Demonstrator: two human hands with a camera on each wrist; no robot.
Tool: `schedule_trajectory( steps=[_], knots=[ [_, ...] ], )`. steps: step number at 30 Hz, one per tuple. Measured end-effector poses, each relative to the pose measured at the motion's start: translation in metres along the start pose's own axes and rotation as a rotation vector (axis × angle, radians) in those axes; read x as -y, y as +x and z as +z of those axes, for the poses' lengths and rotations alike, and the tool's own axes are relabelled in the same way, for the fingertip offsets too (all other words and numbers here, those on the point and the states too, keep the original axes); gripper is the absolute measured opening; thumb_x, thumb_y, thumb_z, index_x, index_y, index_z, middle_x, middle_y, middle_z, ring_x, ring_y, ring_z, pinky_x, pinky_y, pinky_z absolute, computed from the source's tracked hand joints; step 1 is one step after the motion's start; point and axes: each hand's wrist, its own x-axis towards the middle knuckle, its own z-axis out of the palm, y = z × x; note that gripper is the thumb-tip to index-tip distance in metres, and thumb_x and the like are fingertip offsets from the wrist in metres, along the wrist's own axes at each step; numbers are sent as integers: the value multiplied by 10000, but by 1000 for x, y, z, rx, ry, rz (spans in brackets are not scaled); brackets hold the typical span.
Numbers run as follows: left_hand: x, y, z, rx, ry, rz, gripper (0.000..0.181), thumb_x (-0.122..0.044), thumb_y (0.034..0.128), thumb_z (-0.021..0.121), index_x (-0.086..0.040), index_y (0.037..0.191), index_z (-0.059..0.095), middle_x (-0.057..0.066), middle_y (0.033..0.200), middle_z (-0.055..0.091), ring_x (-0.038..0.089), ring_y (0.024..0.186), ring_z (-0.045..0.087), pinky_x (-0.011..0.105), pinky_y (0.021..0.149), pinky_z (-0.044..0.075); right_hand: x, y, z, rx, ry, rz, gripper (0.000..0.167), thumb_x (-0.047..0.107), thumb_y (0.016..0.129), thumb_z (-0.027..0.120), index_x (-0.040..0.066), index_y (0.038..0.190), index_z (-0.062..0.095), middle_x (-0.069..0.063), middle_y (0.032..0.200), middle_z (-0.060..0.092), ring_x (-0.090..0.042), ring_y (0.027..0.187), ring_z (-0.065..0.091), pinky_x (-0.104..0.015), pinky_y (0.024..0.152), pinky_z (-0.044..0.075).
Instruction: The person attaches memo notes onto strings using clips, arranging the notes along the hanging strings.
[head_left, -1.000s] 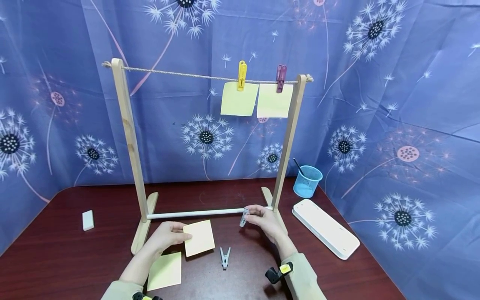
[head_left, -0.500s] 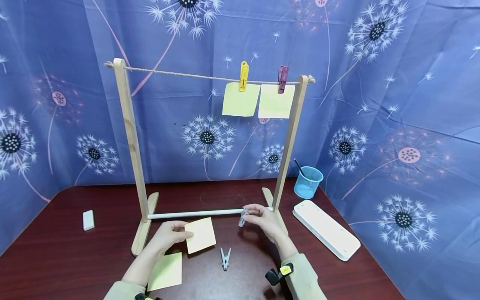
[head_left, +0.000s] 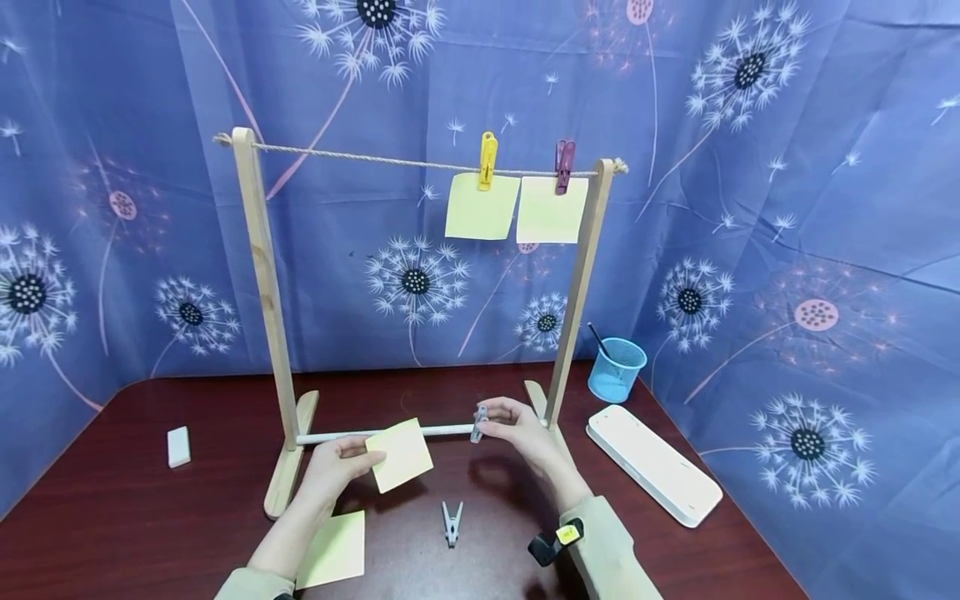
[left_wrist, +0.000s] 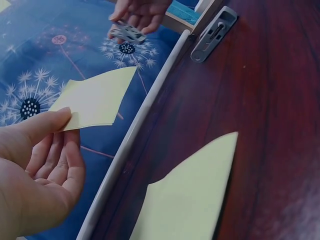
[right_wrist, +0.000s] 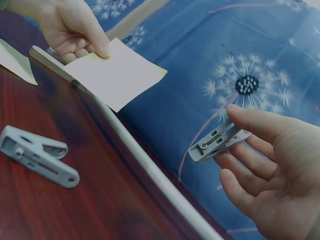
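My left hand (head_left: pixel 330 477) pinches a pale yellow sticky note (head_left: pixel 402 457) by its left edge, thumb on top, tilted above the table. To its right, my right hand (head_left: pixel 525 435) grips a grey clothespin (head_left: pixel 478 425) between thumb and fingers, apart from the note. In the right wrist view the thumb presses one handle of this clothespin (right_wrist: pixel 212 145). A second grey clothespin (head_left: pixel 452 525) lies on the table between the forearms. Another yellow note (head_left: pixel 333 552) lies flat, partly hidden by the left forearm.
Behind the hands stands a wooden frame (head_left: pixel 267 283) with a rope (head_left: pixel 360 157) across its top. A yellow clothespin (head_left: pixel 487 158) and a purple clothespin (head_left: pixel 564 167) each hold a note there. A blue mesh cup (head_left: pixel 617 371) and white case (head_left: pixel 652 465) sit right; a white block (head_left: pixel 178 447), left.
Both hands have risen a little off the table, carrying the note and the clothespin. The right hand has also shifted slightly left, towards the note. The head view has tilted slightly.
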Motion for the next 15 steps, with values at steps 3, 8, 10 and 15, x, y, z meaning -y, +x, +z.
schedule_trajectory(
  steps=[3, 8, 10, 15],
  knots=[
    [-3, 1, 0, -19, 4, 2, 566, -149, 860, 740, 128, 1303, 523, 159, 1137, 642, 59, 884, 613, 233, 773, 524, 10, 3, 2, 5, -15, -31, 417, 47, 885, 672, -107, 1250, 544, 47, 999, 671, -40, 930, 632, -211, 828, 511],
    [-9, 5, -4, -34, 34, 22, 527, -149, 859, 742, 121, 1270, 554, 139, 1127, 644, 40, 893, 594, 232, 773, 522, 29, 9, 5, 16, -74, -81, 424, 49, 894, 661, -114, 1265, 537, -35, 1052, 674, -40, 943, 616, -205, 842, 493],
    [-13, 6, -6, -40, 46, 29, 500, -142, 857, 741, 118, 1250, 573, 117, 1100, 654, 33, 880, 589, 232, 772, 518, 38, 12, 6, 30, -94, -91, 419, 60, 908, 646, -102, 1279, 535, -109, 1105, 665, -43, 962, 610, -221, 857, 496],
    [-26, 7, -10, -60, 75, 42, 472, -152, 863, 737, 103, 1235, 596, 108, 1096, 664, 119, 962, 594, 309, 873, 490, 64, 17, 6, 69, -170, -121, 393, 81, 937, 621, -62, 1295, 545, -235, 1206, 623, -136, 1056, 628, -286, 907, 516]
  ],
)
